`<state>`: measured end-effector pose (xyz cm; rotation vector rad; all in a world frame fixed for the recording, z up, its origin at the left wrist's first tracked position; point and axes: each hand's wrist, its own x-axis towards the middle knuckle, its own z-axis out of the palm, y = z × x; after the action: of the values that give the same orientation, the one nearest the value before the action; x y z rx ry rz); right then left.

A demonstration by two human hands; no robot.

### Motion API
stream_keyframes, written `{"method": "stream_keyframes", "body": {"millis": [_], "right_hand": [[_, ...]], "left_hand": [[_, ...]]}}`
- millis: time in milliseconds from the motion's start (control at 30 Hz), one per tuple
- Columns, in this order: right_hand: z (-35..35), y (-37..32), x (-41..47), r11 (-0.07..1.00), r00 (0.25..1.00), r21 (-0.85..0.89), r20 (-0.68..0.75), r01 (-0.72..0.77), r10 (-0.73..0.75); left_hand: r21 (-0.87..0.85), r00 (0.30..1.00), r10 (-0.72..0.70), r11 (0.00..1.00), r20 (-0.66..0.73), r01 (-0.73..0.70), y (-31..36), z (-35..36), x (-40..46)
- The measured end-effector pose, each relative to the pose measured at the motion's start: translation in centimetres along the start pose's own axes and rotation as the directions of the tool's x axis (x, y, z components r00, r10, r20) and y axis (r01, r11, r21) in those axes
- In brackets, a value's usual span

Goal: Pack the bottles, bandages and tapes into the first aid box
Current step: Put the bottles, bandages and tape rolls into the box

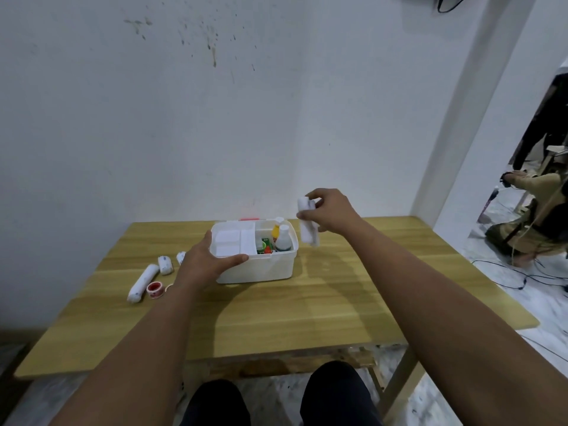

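The white first aid box [261, 269] stands open on the wooden table, with a white tray insert on its left side and bottles [282, 239] upright in its right compartment. My left hand [204, 262] grips the box's front left rim. My right hand [327, 215] holds white bandage rolls [308, 230] in the air just right of the box, one of them hanging down. Left of the box lie a long bandage roll [142, 282], two shorter rolls [165, 265] and a red-and-white tape roll [154, 289].
The wooden table [338, 302] stands against a white wall. My knees show under its front edge. At the far right, beyond the table, another person crouches on a floor strewn with cables [522, 278].
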<state>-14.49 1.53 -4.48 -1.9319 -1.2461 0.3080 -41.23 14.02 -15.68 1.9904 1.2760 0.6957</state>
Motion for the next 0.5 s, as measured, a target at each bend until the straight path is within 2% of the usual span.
{"method": "stream_keyframes", "body": {"millis": [167, 367, 500], "right_hand": [[2.7, -1.2, -0.7, 0.989, 0.999, 0.142, 0.024, -0.05, 0.047], [4.8, -0.5, -0.5, 0.987, 0.993, 0.157, -0.114, -0.022, 0.04], [5.2, -0.9, -0.7, 0.994, 0.99, 0.109, -0.141, 0.011, 0.004]], "left_hand": [[-0.01, 1.0, 0.023, 1.0, -0.002, -0.023, 0.1, 0.2, 0.0], [-0.046, 0.999, 0.037, 0.998, -0.02, -0.037, 0.4, 0.4, -0.3], [-0.019, 0.999, 0.027, 0.999, -0.017, -0.027, 0.5, 0.4, -0.2]]}}
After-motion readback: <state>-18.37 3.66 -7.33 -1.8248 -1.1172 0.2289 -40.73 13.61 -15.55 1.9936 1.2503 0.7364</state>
